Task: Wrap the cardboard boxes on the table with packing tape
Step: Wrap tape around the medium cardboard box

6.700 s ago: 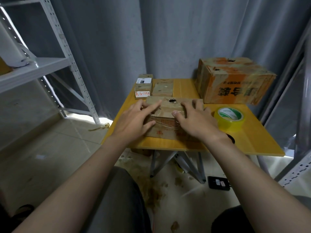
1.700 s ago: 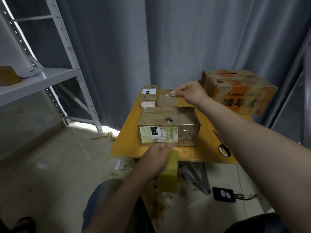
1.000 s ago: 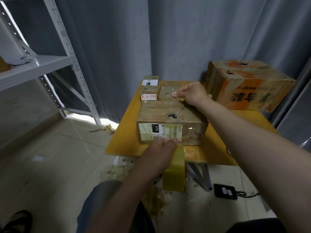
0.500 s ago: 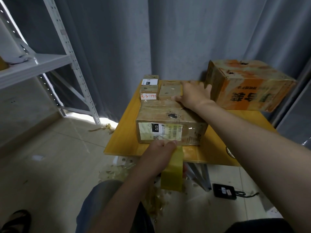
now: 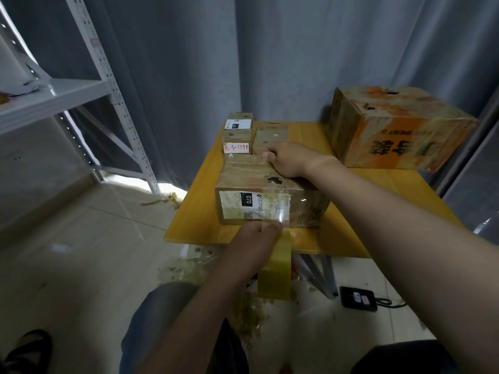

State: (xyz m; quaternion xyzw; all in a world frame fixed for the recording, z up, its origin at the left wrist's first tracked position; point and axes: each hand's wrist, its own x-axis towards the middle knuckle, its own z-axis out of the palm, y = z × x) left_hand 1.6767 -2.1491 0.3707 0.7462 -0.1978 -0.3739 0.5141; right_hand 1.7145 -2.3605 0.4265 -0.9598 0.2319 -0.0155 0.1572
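As left hand [image 5: 251, 249] grips the yellowish tape roll [image 5: 276, 271], right hand [image 5: 289, 160] (seemingly) clasps the glossy box [image 5: 243, 176].

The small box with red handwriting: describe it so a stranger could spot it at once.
Find the yellow table, then the small boxes clustered at its far left edge. The red-lettered box sits front-left; only its white label carries red handwriting.

dim, flat indoor light. left of the yellow wooden table [image 5: 391, 184], daylight leaks under the grey fabric curtain [image 5: 189, 76] as a bright floor patch. small glare glints on the clear plastic tape [image 5: 279, 211] above the table's near edge. wide-angle distortion bends straight lines toward the frame edges.
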